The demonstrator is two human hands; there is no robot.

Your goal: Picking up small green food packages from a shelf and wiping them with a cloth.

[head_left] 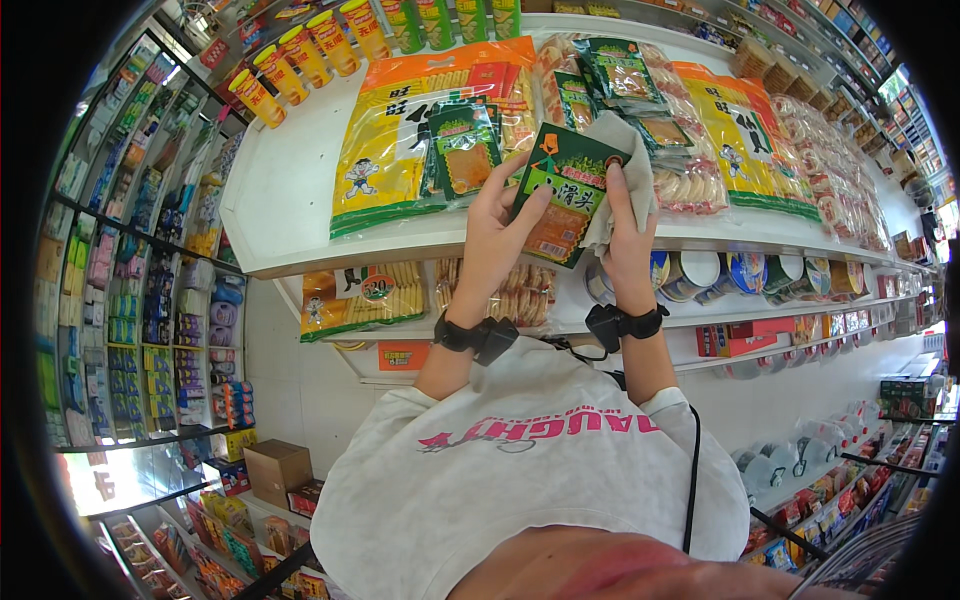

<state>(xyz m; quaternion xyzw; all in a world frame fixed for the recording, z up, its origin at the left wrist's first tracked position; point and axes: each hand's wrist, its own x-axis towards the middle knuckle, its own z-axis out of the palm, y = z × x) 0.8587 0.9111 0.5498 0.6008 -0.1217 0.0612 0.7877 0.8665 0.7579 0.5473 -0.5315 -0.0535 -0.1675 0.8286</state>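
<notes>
A green snack packet (572, 192) with a clear window showing orange-brown food is held up over the shelf's front edge. My left hand (497, 212) grips its left side, thumb across the front. My right hand (627, 235) is closed on a grey cloth (641, 180) that lies against the packet's right edge, thumb over the cloth. Beyond my left hand, similar green packets (465, 150) lie on a large yellow-and-orange snack bag (385, 135). More such packets (622, 75) are piled on clear bags of round rolled snacks (695, 185).
Yellow canisters (305, 58) and green canisters (435, 25) line the back left of the white shelf (285, 190). Another yellow snack bag (745, 140) lies to the right. Bowl-shaped tubs (690, 272) and more bags (365, 298) fill the tier below. Stocked racks (140, 280) stand at left.
</notes>
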